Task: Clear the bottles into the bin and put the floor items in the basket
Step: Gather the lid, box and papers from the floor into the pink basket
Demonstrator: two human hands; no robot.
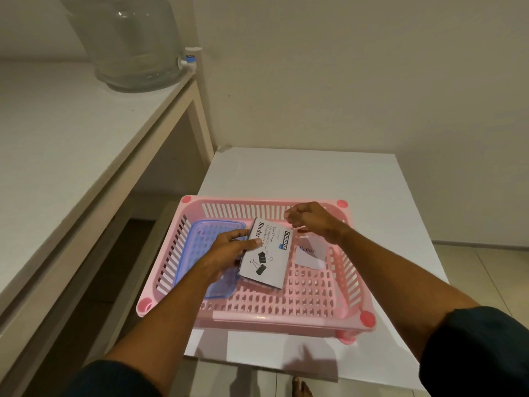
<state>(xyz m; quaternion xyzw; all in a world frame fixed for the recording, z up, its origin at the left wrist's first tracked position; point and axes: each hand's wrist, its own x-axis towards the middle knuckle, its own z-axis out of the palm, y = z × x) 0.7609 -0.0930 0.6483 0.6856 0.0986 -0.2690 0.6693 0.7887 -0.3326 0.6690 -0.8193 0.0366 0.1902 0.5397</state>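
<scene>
our left hand (229, 249) grips the binder clip box (267, 253) by its edge, low inside the pink basket (286, 318), likely to set it beside the blue lid (200, 245). our right hand (310, 222) hovers loosely curled, empty, above a paper slip (310, 256).

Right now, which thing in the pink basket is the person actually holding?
The binder clip box, gripped by the left hand. The blue lid and paper note just lie there.
</scene>
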